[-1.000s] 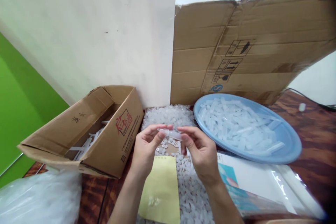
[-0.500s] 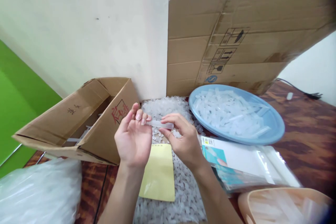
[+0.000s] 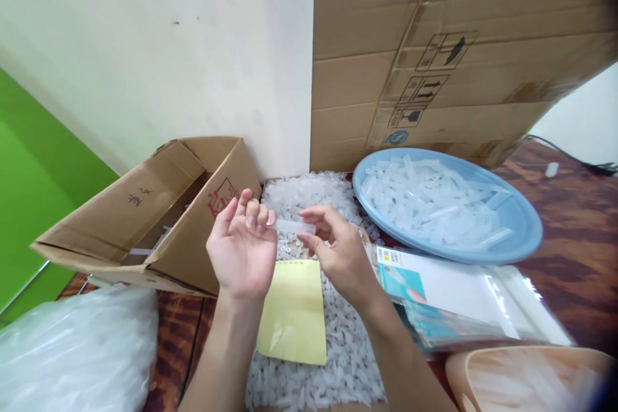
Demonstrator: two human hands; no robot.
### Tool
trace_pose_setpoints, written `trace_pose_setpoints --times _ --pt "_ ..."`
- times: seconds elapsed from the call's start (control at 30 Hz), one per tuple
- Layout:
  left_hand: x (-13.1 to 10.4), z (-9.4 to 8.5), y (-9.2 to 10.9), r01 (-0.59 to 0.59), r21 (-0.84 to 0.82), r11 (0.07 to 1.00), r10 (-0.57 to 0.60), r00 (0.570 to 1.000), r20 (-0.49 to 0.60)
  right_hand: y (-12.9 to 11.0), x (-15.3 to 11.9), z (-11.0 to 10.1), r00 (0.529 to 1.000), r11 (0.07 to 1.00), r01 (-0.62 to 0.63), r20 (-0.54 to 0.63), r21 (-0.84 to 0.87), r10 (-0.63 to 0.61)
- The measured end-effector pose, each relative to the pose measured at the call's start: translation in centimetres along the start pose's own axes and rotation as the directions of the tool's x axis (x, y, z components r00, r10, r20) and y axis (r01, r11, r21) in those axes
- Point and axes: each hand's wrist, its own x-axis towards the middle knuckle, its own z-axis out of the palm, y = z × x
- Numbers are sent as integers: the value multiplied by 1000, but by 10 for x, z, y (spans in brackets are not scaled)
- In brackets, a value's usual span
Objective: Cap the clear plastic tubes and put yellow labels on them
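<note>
A short translucent plastic tube (image 3: 292,226) lies level between my two hands. My right hand (image 3: 340,251) pinches its right end between thumb and fingertips. My left hand (image 3: 245,251) is turned palm up, its fingers curled at the tube's left end and its thumb apart from them. Those curled fingers hide the tip of that end. Under my hands, a heap of small clear plastic pieces (image 3: 352,347) spreads over the work surface. On this heap lies a yellow paper sheet (image 3: 293,318).
An open cardboard box (image 3: 193,232) stands left, above a full plastic bag (image 3: 82,347). To the right are a blue basin (image 3: 524,232) of clear tubes, flat plastic packets (image 3: 463,296) and a peach-coloured bin (image 3: 458,367). A large carton (image 3: 357,90) stands behind.
The view has tilted slightly downward and shifted left. My hands keep nearly the same pose around the tube, with my left fingers a little more curled at its end.
</note>
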Motion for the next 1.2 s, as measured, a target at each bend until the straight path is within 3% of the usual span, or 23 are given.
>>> trace_pose_setpoints --times 0.13,0.2,0.27,0.33,0.43,0.53,0.73,0.83,0.97,1.03,1.1,1.13,1.17,1.2 --pt "0 0 -2 47 72 996 -48 999 15 4 0 6 972 948 -237 43 214 233" --pt "0 -1 -3 60 86 994 -61 998 13 5 1 8 958 920 -284 34 269 286" --pt "1 -1 -4 42 85 995 -42 999 -3 5 2 8 980 957 -195 -4 216 200" --pt "1 -2 -6 11 73 997 -9 999 -36 3 2 6 1000 1000 5 -12 20 -5" --pt "1 -3 -9 9 68 998 -3 997 -78 4 0 6 967 922 254 60 -293 -247" --pt "-1 -3 -11 4 107 994 6 995 -97 7 -3 9 961 888 278 100 -367 -259" --pt "-2 -7 -5 23 189 982 -11 998 -66 3 -4 7 976 957 131 203 -258 -79" --pt "-3 -9 0 50 210 976 -49 999 -6 -4 -4 3 971 986 -23 230 -168 62" --pt "-2 -10 0 58 278 959 -111 977 181 -10 -3 -3 881 938 -336 382 90 279" --pt "2 -13 -3 35 333 942 -117 966 231 -9 -1 -8 876 903 -399 354 156 326" --pt "9 -22 -9 -13 509 861 -111 971 212 -5 2 -12 925 910 -370 162 188 343" --pt "13 -30 -12 -39 658 752 -118 974 192 -3 3 -15 943 923 -331 37 193 331" --pt "17 -39 -15 -78 822 563 -128 975 180 0 5 -17 950 939 -285 -76 190 304" --pt "20 -49 -17 -124 945 303 -162 970 179 2 6 -20 949 955 -236 -170 177 266"
